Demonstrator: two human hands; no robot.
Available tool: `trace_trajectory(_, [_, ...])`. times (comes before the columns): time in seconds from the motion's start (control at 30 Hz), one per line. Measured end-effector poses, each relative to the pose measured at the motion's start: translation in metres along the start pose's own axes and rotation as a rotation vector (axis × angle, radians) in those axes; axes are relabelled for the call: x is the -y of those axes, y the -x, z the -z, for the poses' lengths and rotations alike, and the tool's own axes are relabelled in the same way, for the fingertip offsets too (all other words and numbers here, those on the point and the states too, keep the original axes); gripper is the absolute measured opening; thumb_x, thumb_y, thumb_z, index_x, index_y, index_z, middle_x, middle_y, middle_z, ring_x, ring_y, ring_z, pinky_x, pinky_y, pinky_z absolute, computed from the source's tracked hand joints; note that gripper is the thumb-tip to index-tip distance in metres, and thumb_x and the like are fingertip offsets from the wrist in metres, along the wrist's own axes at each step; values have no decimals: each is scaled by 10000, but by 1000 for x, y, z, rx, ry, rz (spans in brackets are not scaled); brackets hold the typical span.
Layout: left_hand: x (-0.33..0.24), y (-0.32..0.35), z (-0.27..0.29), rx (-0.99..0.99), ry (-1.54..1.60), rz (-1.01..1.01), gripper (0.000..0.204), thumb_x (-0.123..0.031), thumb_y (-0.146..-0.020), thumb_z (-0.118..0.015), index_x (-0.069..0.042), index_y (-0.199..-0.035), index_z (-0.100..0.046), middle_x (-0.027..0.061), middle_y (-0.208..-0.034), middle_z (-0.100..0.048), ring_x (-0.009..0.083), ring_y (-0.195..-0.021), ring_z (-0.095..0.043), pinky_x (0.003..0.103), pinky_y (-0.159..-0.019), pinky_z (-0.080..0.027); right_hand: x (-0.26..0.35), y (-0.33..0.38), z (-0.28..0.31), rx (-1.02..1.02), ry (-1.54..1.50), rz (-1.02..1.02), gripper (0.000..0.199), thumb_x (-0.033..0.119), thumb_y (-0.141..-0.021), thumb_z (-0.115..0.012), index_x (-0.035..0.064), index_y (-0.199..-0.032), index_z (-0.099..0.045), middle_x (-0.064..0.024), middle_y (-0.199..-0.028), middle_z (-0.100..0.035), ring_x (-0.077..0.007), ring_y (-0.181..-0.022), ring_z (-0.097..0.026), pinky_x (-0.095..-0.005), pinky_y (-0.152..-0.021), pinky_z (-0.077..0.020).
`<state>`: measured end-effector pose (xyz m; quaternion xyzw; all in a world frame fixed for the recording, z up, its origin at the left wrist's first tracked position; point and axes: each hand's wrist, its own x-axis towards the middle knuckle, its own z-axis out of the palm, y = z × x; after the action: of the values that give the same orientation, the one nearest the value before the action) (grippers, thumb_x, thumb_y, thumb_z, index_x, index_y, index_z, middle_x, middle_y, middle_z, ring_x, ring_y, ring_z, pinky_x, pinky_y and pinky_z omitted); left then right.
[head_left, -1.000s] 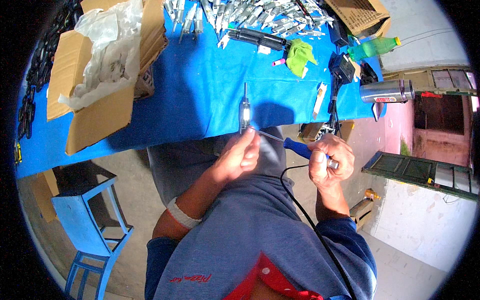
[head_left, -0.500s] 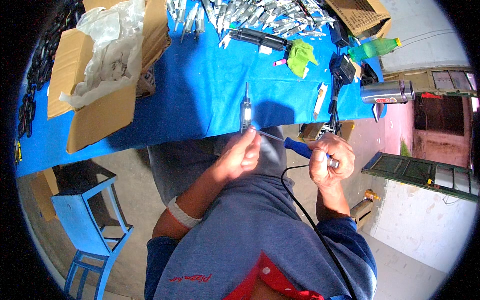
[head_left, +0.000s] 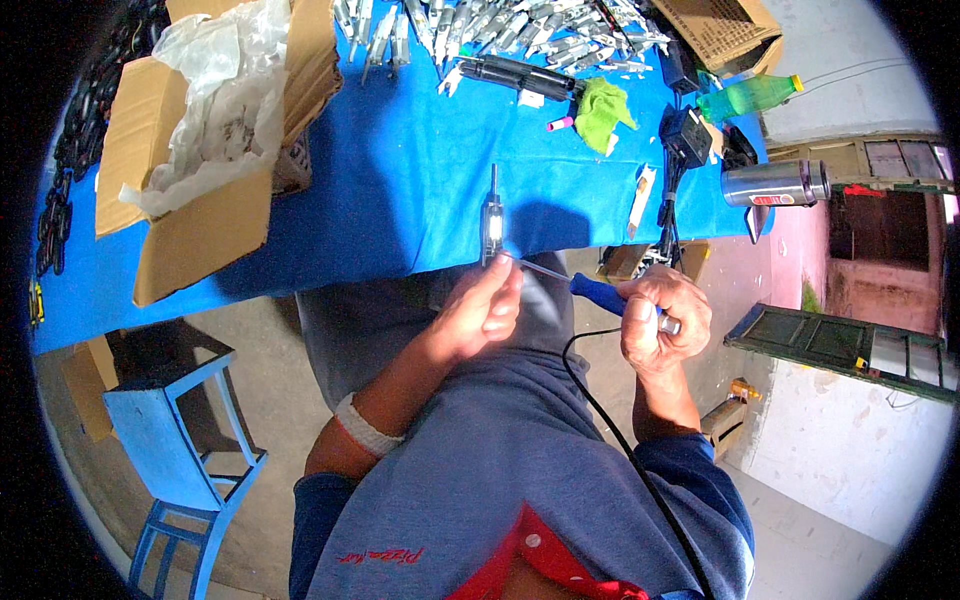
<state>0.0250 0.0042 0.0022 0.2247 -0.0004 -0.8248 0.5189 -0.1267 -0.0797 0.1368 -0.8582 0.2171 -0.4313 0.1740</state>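
My left hand (head_left: 484, 308) pinches the lower end of a slim grey device (head_left: 492, 226). It has a pale bright middle and a thin metal rod at its far end, and it stands out over the table's front edge. My right hand (head_left: 664, 318) is wrapped round the blue handle of a screwdriver (head_left: 598, 293), whose silver butt end shows below the fist. The screwdriver's thin metal shaft runs left to the device's lower end by my left fingertips. Those fingers hide where the tip meets it.
On the blue-covered table (head_left: 400, 210) are an open cardboard box (head_left: 205, 235), a heap of similar grey devices (head_left: 560, 35), a black tool (head_left: 515, 75), a green cloth (head_left: 604, 104), a green bottle (head_left: 745, 99) and a steel flask (head_left: 770, 185). A black cable (head_left: 625, 440) crosses my body. A blue chair (head_left: 165, 440) stands left.
My right hand and the screwdriver have shifted very slightly to the right. My left hand and the device have stayed in place.
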Motion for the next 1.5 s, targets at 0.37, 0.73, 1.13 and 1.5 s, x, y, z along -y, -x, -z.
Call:
trace_trajectory(0.37, [-2,1,0,5,-17,8,365,-465,-929,-392,-121,-820,-443,-39,-566,-349,62,-404,-280,214,-391,-243,0,-1,0,11,11,0,139,126,-786,-623,33,-697,-571,-63,-584,-598,-169,-436,-530,-273,-429,-411])
trace_trajectory(0.73, [-1,0,1,10,-2,6,360,-459,-931,-392,-123,-816,-454,-38,-559,-355,63,-397,-289,219,-392,-247,2,-1,1,8,28,15,151,131,-790,-619,35,-687,-563,-61,-584,-599,-175,-455,-552,-275,-444,-424])
trace_trajectory(1.13, [0,-1,3,12,3,15,360,-463,-928,-398,-123,-823,-457,-38,-556,-353,61,-395,-288,212,-388,-246,0,-2,-1,1,23,20,160,144,-796,-612,33,-693,-558,-68,-586,-606,-167,-436,-528,-270,-429,-405])
trace_trajectory(1.5, [0,-1,2,6,-11,8,369,-465,-929,-391,-119,-815,-453,-36,-562,-351,61,-398,-287,214,-393,-250,5,-4,4,70,55,-135,121,122,-792,-606,29,-729,-562,-67,-617,-598,-175,-499,-551,-267,-483,-425])
